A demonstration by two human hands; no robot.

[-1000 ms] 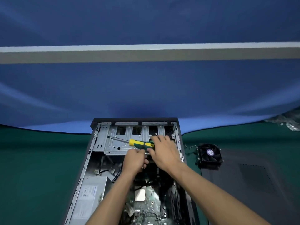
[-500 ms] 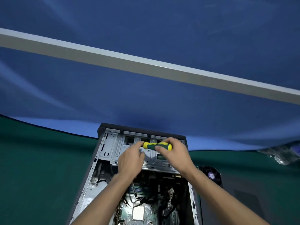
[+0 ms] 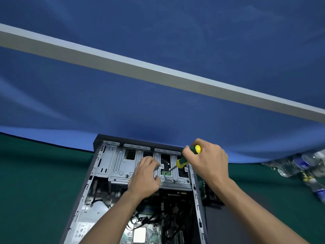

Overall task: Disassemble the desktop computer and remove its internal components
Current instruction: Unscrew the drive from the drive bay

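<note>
An open desktop computer case (image 3: 82,191) lies on its side on the green table. Its silver metal drive cage (image 3: 121,166) fills the far end, and the green motherboard (image 3: 154,231) with black cables shows nearer me. My right hand (image 3: 205,161) grips a yellow and green screwdriver (image 3: 186,158), its tip pointing down-left into an opening of the drive cage. My left hand (image 3: 145,176) rests on the cage beside the tip, fingers curled against the metal. A silver power supply (image 3: 82,226) sits in the case's near left corner.
A black cooler fan (image 3: 211,194) lies on the table just right of the case, mostly hidden by my right arm. Several plastic water bottles (image 3: 299,166) lie at the far right. A blue cloth backdrop (image 3: 158,41) with a grey bar rises behind the table.
My right hand has swung the screwdriver from lying level across the cage to a steep angle, tip down in the cage opening. My left hand let go of the handle and dropped onto the cage.
</note>
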